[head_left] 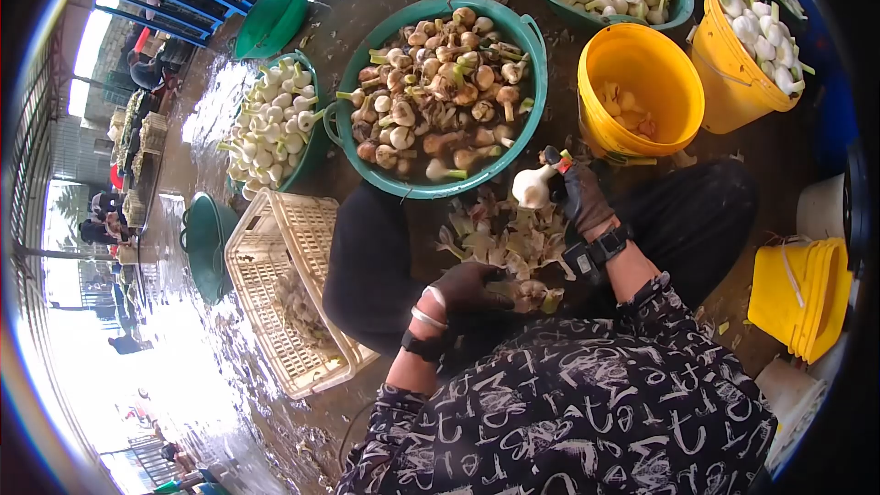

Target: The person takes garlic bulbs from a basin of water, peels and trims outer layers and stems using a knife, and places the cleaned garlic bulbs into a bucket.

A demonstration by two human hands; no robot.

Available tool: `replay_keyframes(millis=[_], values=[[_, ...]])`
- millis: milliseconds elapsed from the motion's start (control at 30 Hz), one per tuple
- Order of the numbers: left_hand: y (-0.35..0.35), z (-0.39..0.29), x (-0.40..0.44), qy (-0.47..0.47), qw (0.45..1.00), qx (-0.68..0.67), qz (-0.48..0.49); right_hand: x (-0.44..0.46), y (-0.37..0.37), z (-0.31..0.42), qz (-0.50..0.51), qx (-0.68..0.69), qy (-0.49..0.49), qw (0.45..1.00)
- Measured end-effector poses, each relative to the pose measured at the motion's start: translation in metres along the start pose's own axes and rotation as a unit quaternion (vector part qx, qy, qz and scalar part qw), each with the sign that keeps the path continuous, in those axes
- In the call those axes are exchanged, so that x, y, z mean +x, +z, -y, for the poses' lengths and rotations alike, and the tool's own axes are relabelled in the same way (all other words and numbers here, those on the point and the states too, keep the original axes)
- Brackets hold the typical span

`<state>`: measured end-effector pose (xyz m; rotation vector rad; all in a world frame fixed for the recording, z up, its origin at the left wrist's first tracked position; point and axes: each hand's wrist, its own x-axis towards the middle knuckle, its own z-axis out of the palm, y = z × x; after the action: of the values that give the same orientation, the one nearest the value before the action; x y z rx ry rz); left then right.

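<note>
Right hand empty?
No, the right hand holds a white bulb.

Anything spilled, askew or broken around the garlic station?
Peelings lie loose on the ground between the legs, outside any container; that looks like work litter rather than an accident. The floor at left shines wet, a possible slip risk. I see nothing clearly broken.
</note>
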<state>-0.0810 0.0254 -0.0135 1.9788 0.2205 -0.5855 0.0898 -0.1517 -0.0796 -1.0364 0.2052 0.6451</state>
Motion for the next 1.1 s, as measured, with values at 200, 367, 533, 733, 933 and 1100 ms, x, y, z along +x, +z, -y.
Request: replay_keyframes(millis=[200, 367, 533, 733, 933, 1100], values=[[-0.010, -0.039, 0.042, 0.198, 0.904, 0.153, -0.348, -0.003, 0.015, -0.009, 0.051, -0.137, -0.046, 0.988], [0.001, -0.019, 0.061, 0.233, 0.891, 0.282, -0.267, 0.002, 0.006, -0.023, 0.033, -0.147, -0.049, 0.987], [0.028, 0.004, 0.037, -0.029, 0.927, 0.371, 0.035, 0.001, -0.001, -0.004, 0.018, -0.008, 0.072, 0.997], [-0.007, 0.028, 0.041, -0.058, 0.967, 0.186, -0.164, 0.010, 0.012, -0.006, -0.058, 0.311, 0.221, 0.923], [-0.090, 0.080, 0.130, -0.065, 0.902, 0.314, -0.291, 0.013, -0.008, -0.036, 0.058, -0.156, 0.098, 0.981], [-0.114, 0.089, 0.190, -0.138, 0.946, 0.278, -0.094, 0.031, -0.017, -0.042, -0.004, -0.303, 0.027, 0.953]])
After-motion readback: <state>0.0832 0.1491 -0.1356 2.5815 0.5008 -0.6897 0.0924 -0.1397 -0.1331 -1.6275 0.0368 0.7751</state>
